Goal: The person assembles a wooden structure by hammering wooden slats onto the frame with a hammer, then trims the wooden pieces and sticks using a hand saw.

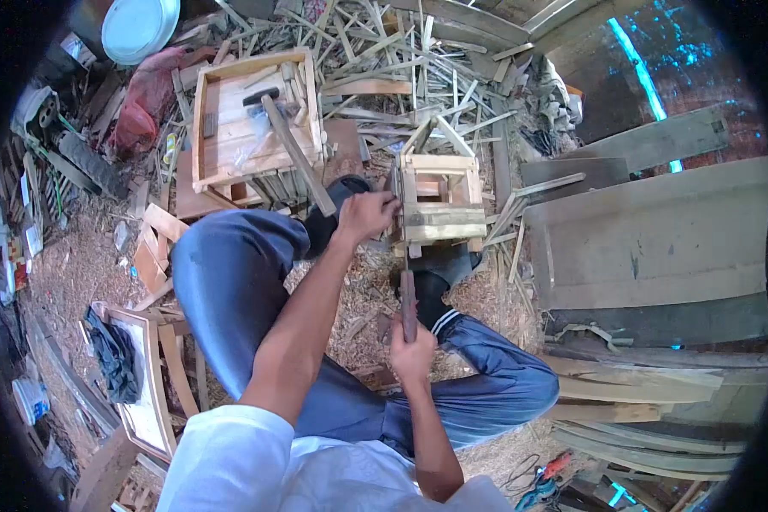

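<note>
A small wooden frame (442,209) with a peaked top stands on the ground between my feet. My left hand (367,215) is closed at its left side, fingertips against the upright there. My right hand (413,350) is wrapped round the brown handle of a thin-bladed tool (410,299), held below the frame. Its narrow blade points away from me and runs up along the frame's left edge; seen edge-on, its kind does not show. Left of my left hand, a hammer (290,145) lies across a shallow wooden tray (200,128).
Wood offcuts (384,51) pile up beyond the frame. Broad boards (657,239) lie at the right, with curved planks (648,444) below them. A framed wooden panel (149,375) with a dark cloth stands at lower left. Wood shavings cover the ground.
</note>
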Demonstrator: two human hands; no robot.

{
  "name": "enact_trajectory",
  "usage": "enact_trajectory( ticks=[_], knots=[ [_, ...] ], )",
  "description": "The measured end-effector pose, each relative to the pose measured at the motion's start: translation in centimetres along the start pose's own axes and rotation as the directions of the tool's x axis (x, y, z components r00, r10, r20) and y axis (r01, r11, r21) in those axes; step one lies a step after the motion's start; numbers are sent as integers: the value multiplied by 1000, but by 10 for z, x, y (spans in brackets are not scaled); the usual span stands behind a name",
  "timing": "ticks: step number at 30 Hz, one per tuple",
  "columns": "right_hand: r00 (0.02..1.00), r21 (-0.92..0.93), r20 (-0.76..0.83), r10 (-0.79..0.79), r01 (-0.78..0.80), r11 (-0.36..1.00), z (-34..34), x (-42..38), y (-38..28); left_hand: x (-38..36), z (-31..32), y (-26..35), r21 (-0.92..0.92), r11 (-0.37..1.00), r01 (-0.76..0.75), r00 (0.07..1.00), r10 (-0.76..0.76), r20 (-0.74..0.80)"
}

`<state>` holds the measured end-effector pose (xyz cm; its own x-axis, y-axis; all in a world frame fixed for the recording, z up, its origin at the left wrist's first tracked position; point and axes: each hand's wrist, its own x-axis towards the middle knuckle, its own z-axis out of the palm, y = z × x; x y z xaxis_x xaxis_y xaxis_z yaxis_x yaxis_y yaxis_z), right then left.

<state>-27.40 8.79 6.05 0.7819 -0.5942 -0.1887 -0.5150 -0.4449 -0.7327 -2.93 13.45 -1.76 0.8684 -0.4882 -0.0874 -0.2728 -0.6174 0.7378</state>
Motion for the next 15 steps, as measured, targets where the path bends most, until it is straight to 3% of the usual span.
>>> enact_trajectory(
  ticks=[3,4,5,7,8,12,15],
  knots=[
    [999,90,-31,-45,47,995,-18,-28,5,2,-1,1,26,999,19,1000,-19,11],
    [997,150,-72,-27,38,988,-15,-30,5,2,3,-1,-12,1000,0,999,0,-50],
    [998,145,-67,-22,31,989,-13,-22,4,1,-1,1,-15,1000,6,999,-7,-46],
    [999,-82,26,30,-28,996,-4,7,6,1,-3,5,2,999,49,999,-49,19],
    [985,20,59,161,-163,986,1,18,-1,3,-2,4,11,999,47,998,-47,31],
    [1000,-90,1,26,-26,996,-6,-14,7,1,2,-3,16,999,32,999,-32,3],
    [991,38,10,136,-136,990,-10,-38,24,2,2,0,13,1000,-7,997,8,-75]
  ],
)
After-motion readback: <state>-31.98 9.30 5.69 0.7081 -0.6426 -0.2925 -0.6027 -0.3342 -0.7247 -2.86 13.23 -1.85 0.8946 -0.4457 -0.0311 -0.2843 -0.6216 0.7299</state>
